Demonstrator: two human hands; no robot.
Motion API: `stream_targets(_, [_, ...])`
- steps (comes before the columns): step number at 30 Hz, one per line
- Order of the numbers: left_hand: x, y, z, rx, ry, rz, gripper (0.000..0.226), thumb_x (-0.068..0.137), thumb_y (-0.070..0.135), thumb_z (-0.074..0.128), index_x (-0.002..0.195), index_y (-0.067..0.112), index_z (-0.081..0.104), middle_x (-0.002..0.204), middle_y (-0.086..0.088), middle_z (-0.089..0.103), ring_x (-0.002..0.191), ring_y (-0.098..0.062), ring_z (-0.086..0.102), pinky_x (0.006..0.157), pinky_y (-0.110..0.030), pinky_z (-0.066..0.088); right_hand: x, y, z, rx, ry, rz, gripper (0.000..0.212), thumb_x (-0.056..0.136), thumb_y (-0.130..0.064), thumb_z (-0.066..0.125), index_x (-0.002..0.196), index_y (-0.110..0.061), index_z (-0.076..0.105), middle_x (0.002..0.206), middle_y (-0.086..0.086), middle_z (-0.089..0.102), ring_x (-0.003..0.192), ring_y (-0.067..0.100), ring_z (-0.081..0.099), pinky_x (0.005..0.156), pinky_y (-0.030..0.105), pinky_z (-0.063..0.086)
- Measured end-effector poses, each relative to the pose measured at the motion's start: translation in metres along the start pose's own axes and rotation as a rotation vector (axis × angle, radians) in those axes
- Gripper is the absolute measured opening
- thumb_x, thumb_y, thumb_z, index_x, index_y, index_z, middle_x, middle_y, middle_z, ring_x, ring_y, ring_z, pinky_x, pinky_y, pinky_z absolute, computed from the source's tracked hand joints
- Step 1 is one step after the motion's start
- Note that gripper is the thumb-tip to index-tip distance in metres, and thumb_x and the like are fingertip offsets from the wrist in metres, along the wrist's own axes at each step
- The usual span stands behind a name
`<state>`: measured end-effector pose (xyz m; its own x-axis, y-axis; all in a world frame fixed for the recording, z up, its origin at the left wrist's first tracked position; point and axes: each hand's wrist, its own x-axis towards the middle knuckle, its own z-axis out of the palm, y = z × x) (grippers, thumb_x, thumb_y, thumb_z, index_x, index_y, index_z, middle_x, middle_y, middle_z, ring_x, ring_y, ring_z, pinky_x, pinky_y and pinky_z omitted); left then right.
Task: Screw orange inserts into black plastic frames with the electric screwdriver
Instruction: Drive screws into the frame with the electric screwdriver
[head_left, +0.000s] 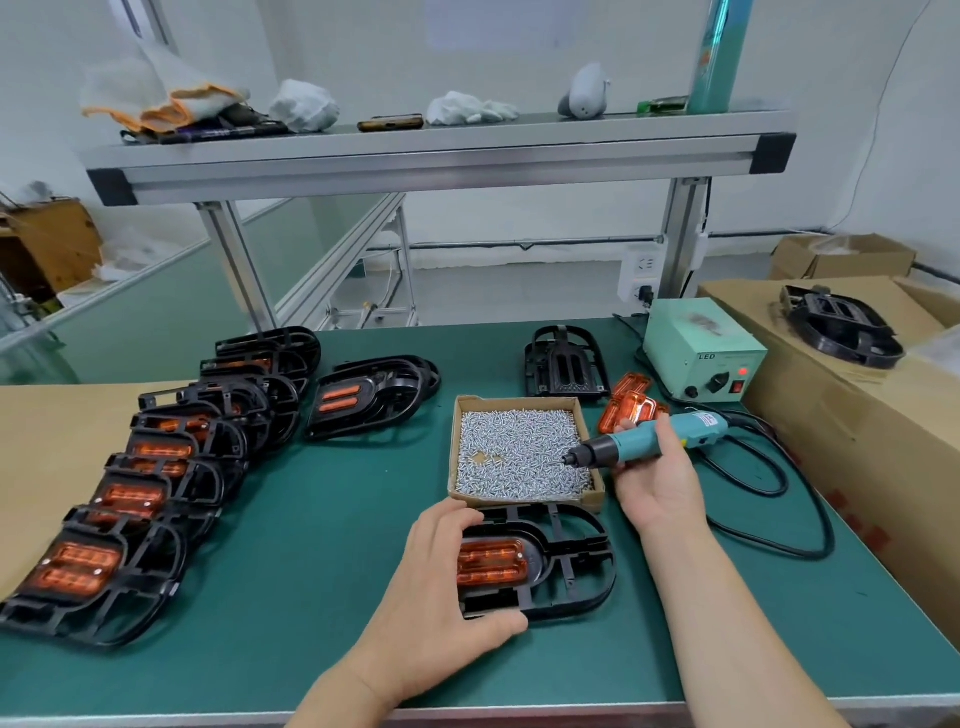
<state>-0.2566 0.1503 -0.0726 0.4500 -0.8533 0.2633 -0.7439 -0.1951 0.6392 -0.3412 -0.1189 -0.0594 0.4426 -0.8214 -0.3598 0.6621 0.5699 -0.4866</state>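
Left hand (441, 582) grips frame (566, 561) edge; screwdriver (644, 447) tip over screw box (519, 452).

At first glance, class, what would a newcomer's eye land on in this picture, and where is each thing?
Centre stage, the right hand dips a teal electric screwdriver into a cardboard tray of silver screws. Just below, the left hand steadies a black frame with a glowing orange insert. Along the left runs a row of finished frames.

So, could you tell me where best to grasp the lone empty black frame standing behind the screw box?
Probably the empty frame is best taken by its curved outer rim, from above: it sits raised with open bars, loose orange inserts crowd its right, and the screw box blocks the front.
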Motion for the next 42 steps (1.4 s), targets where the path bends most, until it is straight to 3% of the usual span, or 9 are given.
stream_targets(4, [0.004,0.003,-0.005,-0.025,0.131,0.015,0.063,0.077,0.056,0.066,0.131,0.04,0.039,0.14,0.023,0.033,0.14,-0.007,0.027,0.11,-0.021,0.025,0.002,0.002,0.0,0.027,0.016,0.006,0.028,0.101,-0.028,0.06,0.124,-0.012,0.052,0.092,0.007,0.062,0.086,0.017,0.062,0.102,0.041,0.051])
stream_targets(8, [0.04,0.004,-0.021,0.129,0.291,-0.005,0.03,0.091,0.04,0.059,0.116,0.026,0.067,0.112,0.014,0.061,0.115,-0.01,0.044,0.102,-0.037,0.038,0.006,0.002,-0.001,0.017,0.029,-0.002,0.029,0.101,-0.026,0.06,0.125,-0.012,0.051,0.094,0.008,0.062,0.091,0.019,0.061,0.106,0.043,0.049])
stream_targets(10, [0.065,0.004,-0.028,0.244,0.198,-0.053,0.021,0.093,0.028,0.063,0.112,0.028,0.072,0.107,0.012,0.067,0.112,-0.016,0.046,0.1,-0.038,0.037,0.006,0.002,-0.001,0.01,0.028,-0.003,0.029,0.101,-0.027,0.06,0.125,-0.012,0.051,0.094,0.008,0.062,0.089,0.019,0.062,0.103,0.042,0.051])
stream_targets(18, [0.129,0.01,-0.023,0.588,-0.249,0.0,0.032,0.093,0.033,0.059,0.124,0.042,0.063,0.116,0.004,0.064,0.112,-0.02,0.05,0.092,-0.035,0.036,0.003,0.002,-0.001,0.018,0.017,0.018,0.022,0.101,-0.027,0.06,0.118,-0.014,0.054,0.093,0.008,0.061,0.085,0.017,0.062,0.083,0.037,0.054])
stream_targets(22, [0.14,0.01,-0.019,0.544,-0.33,0.012,0.024,0.088,0.027,0.068,0.111,0.031,0.071,0.107,0.003,0.066,0.1,-0.019,0.06,0.086,-0.032,0.042,0.003,0.002,0.001,0.024,0.016,0.004,0.014,0.102,-0.025,0.058,0.11,-0.014,0.054,0.093,0.009,0.061,0.084,0.018,0.061,0.097,0.04,0.052])
stream_targets(25, [0.143,0.008,-0.016,0.479,-0.333,0.001,0.016,0.087,0.018,0.067,0.101,0.024,0.072,0.101,0.003,0.067,0.088,-0.015,0.055,0.075,-0.026,0.039,0.003,0.001,0.002,0.024,0.02,0.003,0.015,0.102,-0.025,0.059,0.11,-0.014,0.054,0.092,0.009,0.061,0.083,0.017,0.062,0.101,0.041,0.05])
stream_targets(31, [0.135,0.003,-0.007,0.395,-0.206,0.02,0.009,0.084,0.012,0.065,0.077,0.018,0.067,0.082,0.011,0.056,0.08,-0.012,0.053,0.069,-0.022,0.034,0.001,0.001,0.002,0.016,0.007,0.007,0.017,0.102,-0.025,0.059,0.114,-0.015,0.054,0.089,0.008,0.062,0.079,0.016,0.062,0.085,0.037,0.054])
stream_targets(36, [0.129,0.003,-0.008,0.265,-0.043,-0.054,0.011,0.088,0.021,0.067,0.084,0.02,0.076,0.09,0.008,0.064,0.086,-0.013,0.058,0.081,-0.03,0.045,0.001,0.001,0.002,0.013,0.005,0.005,0.013,0.102,-0.025,0.058,0.109,-0.015,0.054,0.09,0.008,0.061,0.079,0.015,0.062,0.087,0.037,0.054])
stream_targets(42, [0.123,0.006,-0.003,0.161,-0.01,-0.13,0.014,0.087,0.01,0.062,0.081,0.023,0.064,0.078,0.011,0.066,0.077,-0.01,0.061,0.071,-0.023,0.048,0.002,0.001,0.001,-0.006,-0.003,0.002,0.014,0.103,-0.027,0.058,0.111,-0.016,0.053,0.089,0.007,0.062,0.078,0.015,0.062,0.077,0.035,0.054])
